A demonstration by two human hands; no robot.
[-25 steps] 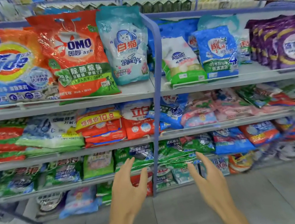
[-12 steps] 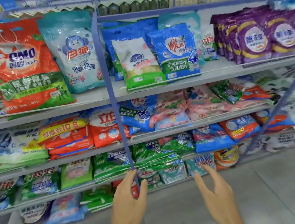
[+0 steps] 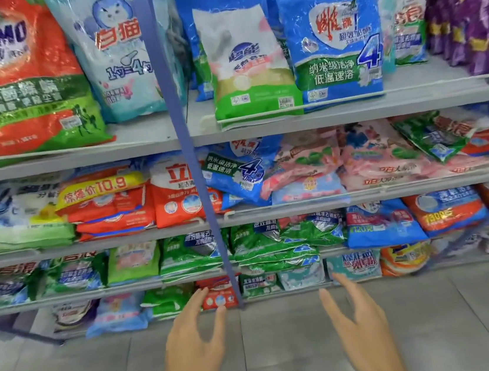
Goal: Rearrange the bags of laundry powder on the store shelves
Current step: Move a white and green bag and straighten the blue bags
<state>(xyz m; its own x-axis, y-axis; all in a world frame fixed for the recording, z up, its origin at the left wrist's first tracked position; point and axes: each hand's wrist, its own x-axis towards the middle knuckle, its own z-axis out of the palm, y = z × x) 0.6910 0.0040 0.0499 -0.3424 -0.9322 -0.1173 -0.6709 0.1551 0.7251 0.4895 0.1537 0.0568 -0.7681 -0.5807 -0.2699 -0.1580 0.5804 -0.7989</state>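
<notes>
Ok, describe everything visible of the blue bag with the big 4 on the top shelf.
The blue bag is glossy, crinkled plastic with a white emblem bearing red characters, a green band of white characters and a large 4. It stands upright on the top shelf behind the front rail, against the white-and-green bag.

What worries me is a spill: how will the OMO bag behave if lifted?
The OMO bag probably sags: its glossy film is creased. Big and full, it is likely heavy. Its bottom overhangs the shelf, so a nudge might topple it.
</notes>
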